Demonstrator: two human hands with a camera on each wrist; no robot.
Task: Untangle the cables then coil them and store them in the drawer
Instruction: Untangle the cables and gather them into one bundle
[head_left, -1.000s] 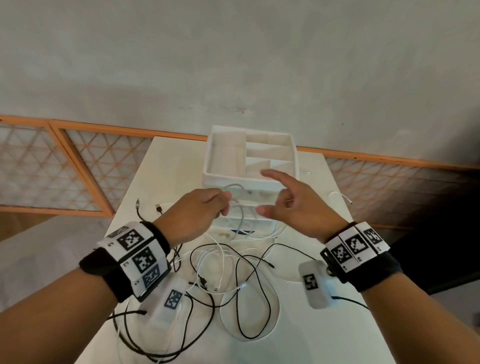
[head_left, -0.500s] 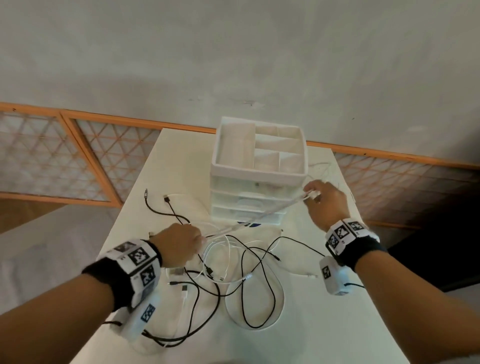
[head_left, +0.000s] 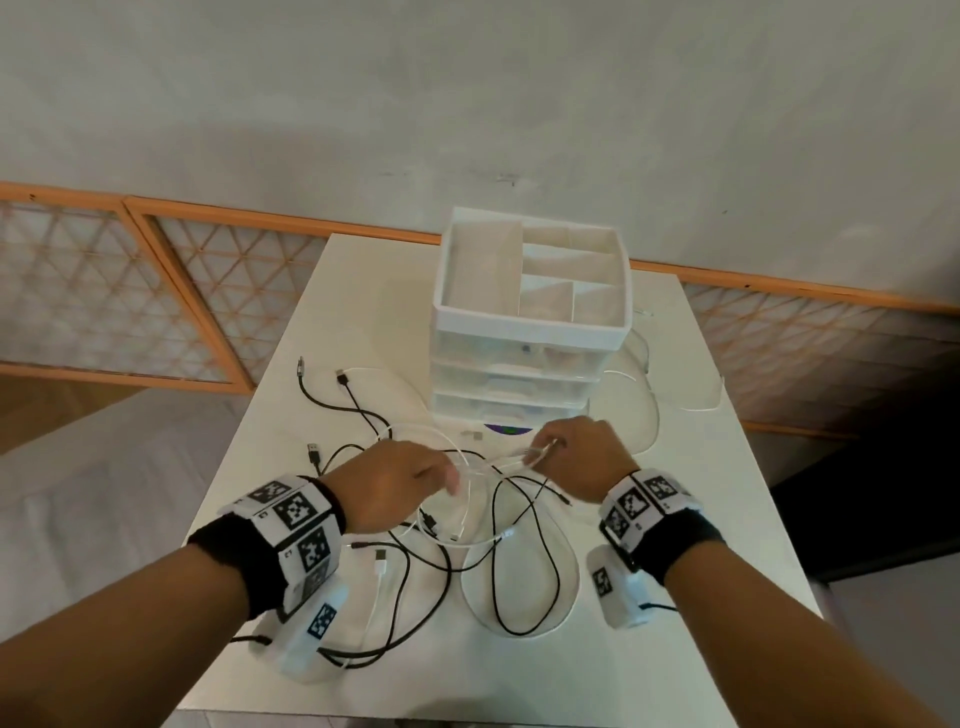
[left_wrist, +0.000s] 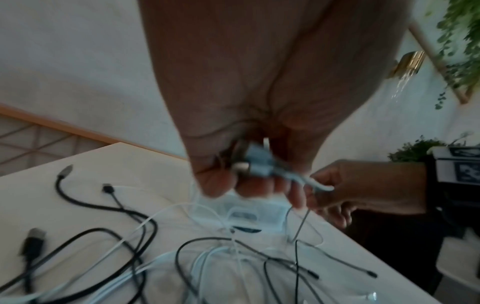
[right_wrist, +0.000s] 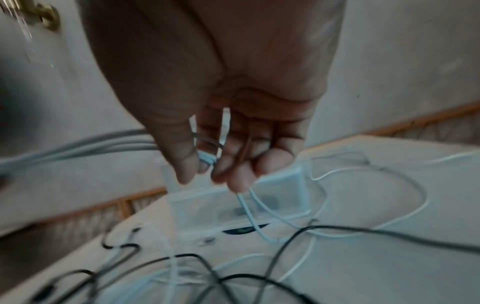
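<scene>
A tangle of black cables (head_left: 492, 566) and white cables lies on the white table (head_left: 675, 571) in front of a white stacked drawer unit (head_left: 530, 327); its drawers look closed. My left hand (head_left: 447, 475) grips folded loops of a white cable (head_left: 511, 460) with a plug showing at its fingers (left_wrist: 257, 164). My right hand (head_left: 545, 452) pinches the same white cable (right_wrist: 207, 160) just in front of the drawers. A short stretch of cable runs between the two hands. Both wrist views are blurred.
More white cable (head_left: 649, 405) loops to the right of the drawer unit, reaching the table's right edge. Loose black plugs (head_left: 314, 452) lie at the left. An orange lattice railing (head_left: 156, 291) and a wall stand behind the table.
My right hand has come back from beside the drawer unit's right side to just in front of it, close to the left hand. The stretched white cable between them is now short.
</scene>
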